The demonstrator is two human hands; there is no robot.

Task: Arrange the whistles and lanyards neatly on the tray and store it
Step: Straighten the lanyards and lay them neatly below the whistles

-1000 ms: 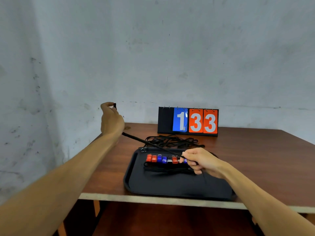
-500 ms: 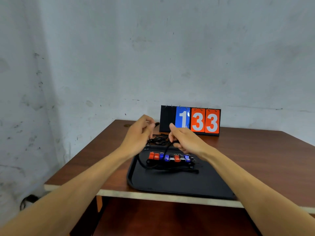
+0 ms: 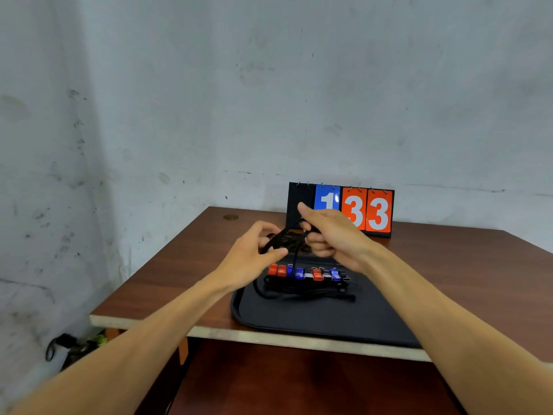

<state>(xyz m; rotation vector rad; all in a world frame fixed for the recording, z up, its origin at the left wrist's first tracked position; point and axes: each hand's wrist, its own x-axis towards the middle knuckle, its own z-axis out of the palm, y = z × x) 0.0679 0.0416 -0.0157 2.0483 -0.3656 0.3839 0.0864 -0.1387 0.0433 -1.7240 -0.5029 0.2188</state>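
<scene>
Since half a second ago my two hands have lifted a little and closed in on each other, and the black cord that hung slack between them is now gathered into loops. My left hand (image 3: pixel 254 259) has its fingers curled narrow, pinching one end of the lanyard (image 3: pixel 288 241), while my right hand (image 3: pixel 332 235) is closed around the other end with the thumb raised; a strand drops from the bundle toward the tray (image 3: pixel 314 317). I judge I am mid-way through folding this one lanyard. The next move calls for keeping the loops pinched together and laying the bundle flat beside the others without letting it spring open. Below my hands, a row of red and blue whistles (image 3: pixel 308 273) lies across the far half of the tray, with folded cords (image 3: pixel 302 293) just in front of them. My right forearm covers the tray's right side, so I cannot tell what lies there. A flip scoreboard (image 3: pixel 366 211) stands behind on the table (image 3: pixel 179 274), partly hidden. More cord behind my hands is hard to make out.
</scene>
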